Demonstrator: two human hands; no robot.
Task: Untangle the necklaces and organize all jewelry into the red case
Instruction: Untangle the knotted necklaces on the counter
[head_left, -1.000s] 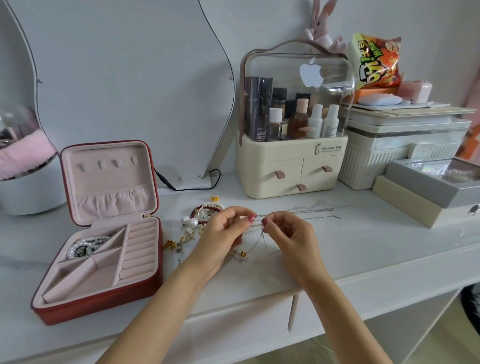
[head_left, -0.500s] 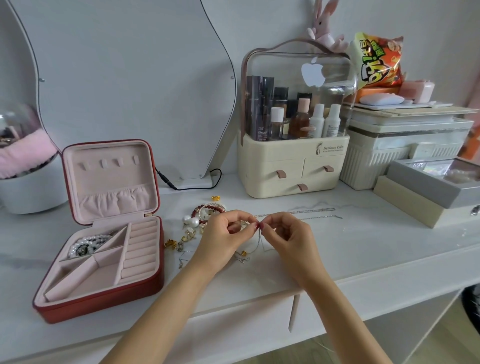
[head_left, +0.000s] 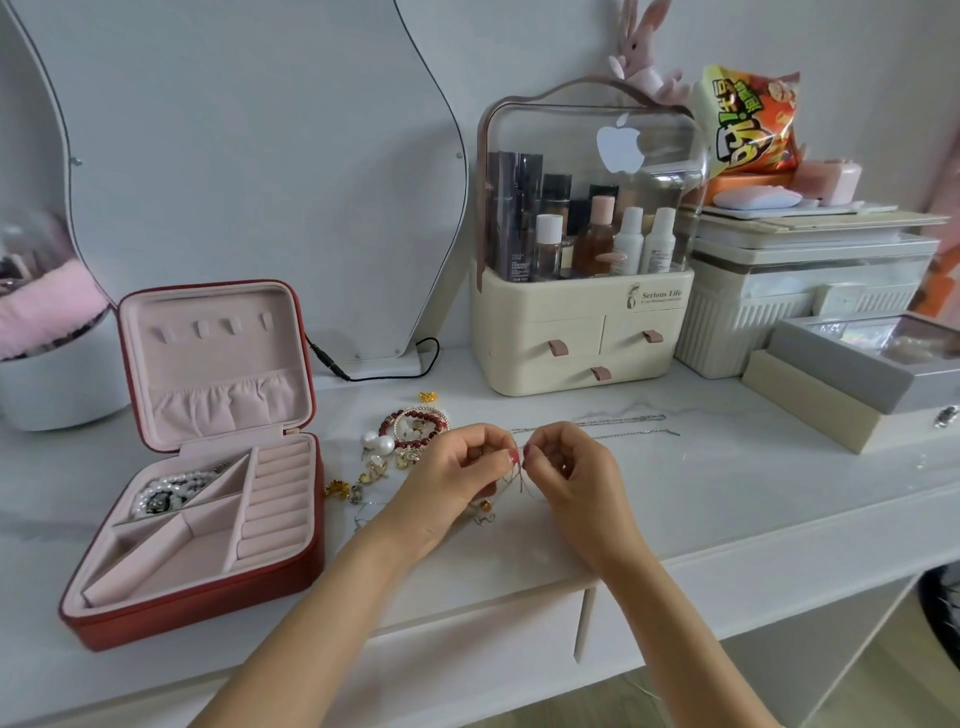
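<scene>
Both hands are pinching the tangled necklace chains (head_left: 517, 480) right between them: left hand (head_left: 457, 480) at 9 o'clock of the knot, right hand (head_left: 569, 470) at 3. Loose ends are trailing toward 2 o'clock; the red case (head_left: 208, 597) is waiting open at 9.

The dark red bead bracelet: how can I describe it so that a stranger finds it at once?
Start at the open red case on the white desk. Just right of its lid lies a small pile of jewelry, beyond the left hand. The dark red bead bracelet is the ring of round beads there, beside two white pearls; nothing else in the pile is red.
</scene>
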